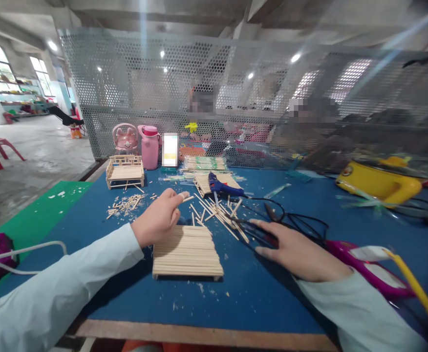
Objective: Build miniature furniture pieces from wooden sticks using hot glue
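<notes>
On the blue table [236,310], a slatted platform [186,254] sits beneath the left hand [159,217], its fingers pinching a short stick [188,199]. The right hand [294,247] parts around something dark [268,238] — grip unclear. Stick-picking, I'd judge — next calls for careful alignment.
</notes>
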### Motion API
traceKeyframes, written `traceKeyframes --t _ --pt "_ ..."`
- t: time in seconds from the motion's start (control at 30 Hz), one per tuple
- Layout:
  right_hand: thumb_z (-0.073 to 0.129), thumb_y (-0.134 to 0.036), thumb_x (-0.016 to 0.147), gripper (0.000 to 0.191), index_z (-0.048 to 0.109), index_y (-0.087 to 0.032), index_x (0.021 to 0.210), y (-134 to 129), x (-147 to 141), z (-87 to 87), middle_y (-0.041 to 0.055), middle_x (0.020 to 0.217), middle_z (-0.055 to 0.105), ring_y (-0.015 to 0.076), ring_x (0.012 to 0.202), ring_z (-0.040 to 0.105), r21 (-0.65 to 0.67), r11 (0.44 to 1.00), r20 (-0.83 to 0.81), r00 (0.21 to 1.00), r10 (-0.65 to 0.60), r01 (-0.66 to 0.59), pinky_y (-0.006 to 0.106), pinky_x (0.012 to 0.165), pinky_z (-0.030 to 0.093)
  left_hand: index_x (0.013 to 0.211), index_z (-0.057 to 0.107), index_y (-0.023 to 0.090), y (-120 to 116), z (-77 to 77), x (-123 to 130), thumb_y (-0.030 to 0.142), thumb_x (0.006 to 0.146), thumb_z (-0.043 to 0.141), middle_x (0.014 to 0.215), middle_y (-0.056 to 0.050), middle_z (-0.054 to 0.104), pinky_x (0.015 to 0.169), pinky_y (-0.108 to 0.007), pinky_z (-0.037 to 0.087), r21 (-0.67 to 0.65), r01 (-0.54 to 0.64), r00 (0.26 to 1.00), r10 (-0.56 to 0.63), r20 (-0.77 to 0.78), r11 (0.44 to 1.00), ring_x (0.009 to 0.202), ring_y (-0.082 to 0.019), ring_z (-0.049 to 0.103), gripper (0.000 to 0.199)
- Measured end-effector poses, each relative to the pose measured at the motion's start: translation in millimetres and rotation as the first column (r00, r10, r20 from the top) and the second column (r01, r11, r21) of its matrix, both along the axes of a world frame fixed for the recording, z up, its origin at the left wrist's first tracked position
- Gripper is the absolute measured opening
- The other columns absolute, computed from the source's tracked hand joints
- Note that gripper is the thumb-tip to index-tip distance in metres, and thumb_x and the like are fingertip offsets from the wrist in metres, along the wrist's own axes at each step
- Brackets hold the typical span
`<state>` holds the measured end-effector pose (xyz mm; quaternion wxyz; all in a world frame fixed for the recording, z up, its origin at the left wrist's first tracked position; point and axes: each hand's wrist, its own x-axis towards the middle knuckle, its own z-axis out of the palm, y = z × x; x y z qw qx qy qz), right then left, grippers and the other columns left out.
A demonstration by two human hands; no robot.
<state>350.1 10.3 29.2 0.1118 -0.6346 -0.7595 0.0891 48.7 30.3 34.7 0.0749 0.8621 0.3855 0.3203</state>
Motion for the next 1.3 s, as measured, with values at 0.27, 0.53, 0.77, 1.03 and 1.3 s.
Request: traceKeyframes --t 0.27,0.53,0.77,1.03,1.3 --pt "0.05 -0.051 0.076 0.062 0.053 -0.007 0.12 -1.8 -21.8 -11.9 0.0195 0.118 0.058 0.0333 0.111 0.053 0.386 0.919 0.239 0.971 -0.014 -0.081 0.047 0.093 0.041 0.121 0.049 0.011 -4.3 -8.7 5.6 0.007 0.08 0.041 0.077 -0.003 0.062 0.068 -0.027 0.046 -0.117 0.048 0.991 -0.033 0.132 0.992 0.069 -0.014 0.055 0.042" --pt "0.043 -0.035 0.086 0.032 0.06 -0.019 0.107 -15.8 -85.7 26.0 0.0073 0.097 0.069 0.021 0.088 0.064 0.33 0.892 0.013 0.946 0.324 -0.31 0.033 0.075 0.049 0.109 0.056 0.017 -15.3 -9.5 13.4 0.01 0.083 0.044 0.084 -0.004 0.065 0.069 -0.025 0.047 -0.002 0.077 0.988 -0.076 0.135 0.997 0.075 -0.014 0.059 0.029" --pt "0.038 -0.036 0.085 0.025 0.056 -0.021 0.077 -5.6 -28.2 39.8 0.0091 0.074 0.066 0.0241 0.067 0.062 0.291 0.948 0.132 0.976 -0.174 0.129 0.035 0.06 0.043 0.104 0.06 0.015 -15.8 -5.3 2.9 0.012 0.086 0.04 0.087 -0.008 0.06 0.074 -0.029 0.047 0.067 -0.024 0.982 0.011 0.188 0.997 0.081 -0.016 0.056 0.027" --pt "0.044 -0.039 0.08 0.019 0.05 -0.022 0.074 -25.1 36.1 -2.1 0.0173 0.082 0.066 0.03 0.075 0.064 0.129 0.941 0.212 0.919 -0.334 0.312 0.036 0.06 0.044 0.104 0.059 0.015 -19.4 -16.6 -0.6 0.012 0.085 0.041 0.088 -0.008 0.06 0.074 -0.028 0.048 0.115 0.0 0.981 -0.023 0.191 0.993 0.083 -0.016 0.058 0.027" --pt "0.061 -0.018 0.051 0.019 0.048 -0.023 0.065 1.3 35.6 -1.2 -0.0008 0.051 0.059 0.0196 0.047 0.059 0.161 0.932 0.094 0.935 -0.341 0.324 0.026 0.043 0.04 0.103 0.06 0.017 -18.6 -22.1 -3.3 0.009 0.081 0.041 0.091 -0.008 0.064 0.072 -0.029 0.049 0.171 -0.014 0.989 -0.012 0.148 0.985 0.082 -0.017 0.059 0.03"
